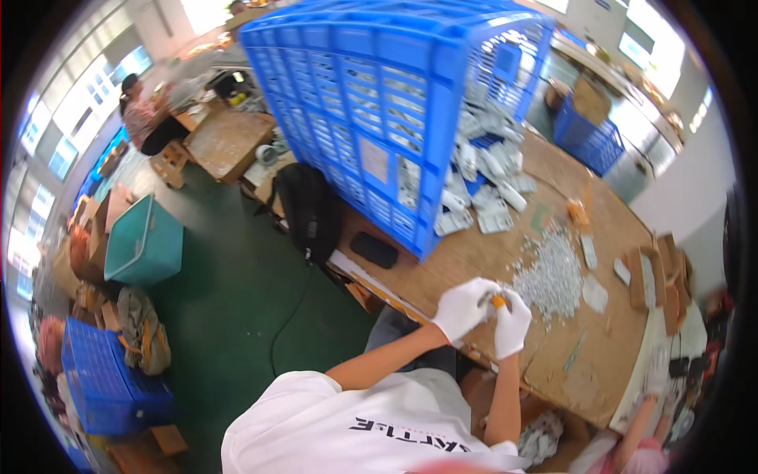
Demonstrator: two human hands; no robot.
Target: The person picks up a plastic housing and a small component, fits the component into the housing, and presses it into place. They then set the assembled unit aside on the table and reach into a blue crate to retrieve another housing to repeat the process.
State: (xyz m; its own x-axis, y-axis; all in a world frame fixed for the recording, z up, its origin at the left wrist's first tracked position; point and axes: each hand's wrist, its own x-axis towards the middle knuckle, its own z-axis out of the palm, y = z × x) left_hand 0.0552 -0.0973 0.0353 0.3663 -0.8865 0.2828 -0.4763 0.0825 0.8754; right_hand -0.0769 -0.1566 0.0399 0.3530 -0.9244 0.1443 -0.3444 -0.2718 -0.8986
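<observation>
My left hand (464,310) and my right hand (513,324), both in white gloves, meet at the near edge of the table. Their fingers are closed together around a small orange piece (498,302), which the right fingers appear to grip; its kind is too small to tell. What the left fingertips pinch is hidden. Just beyond the hands lies a heap of small pale grey parts (553,272). Farther back, white plastic housings (489,182) spill from a large blue crate (347,103) tipped on its side.
On the brown table (545,355) lie a thin teal tool (575,351), a black phone-like case (373,250) and an orange-wrapped item (579,212). Cardboard boxes (647,276) stand at the right. A black backpack (308,213) hangs by the left edge. A co-worker's arm (636,426) shows at lower right.
</observation>
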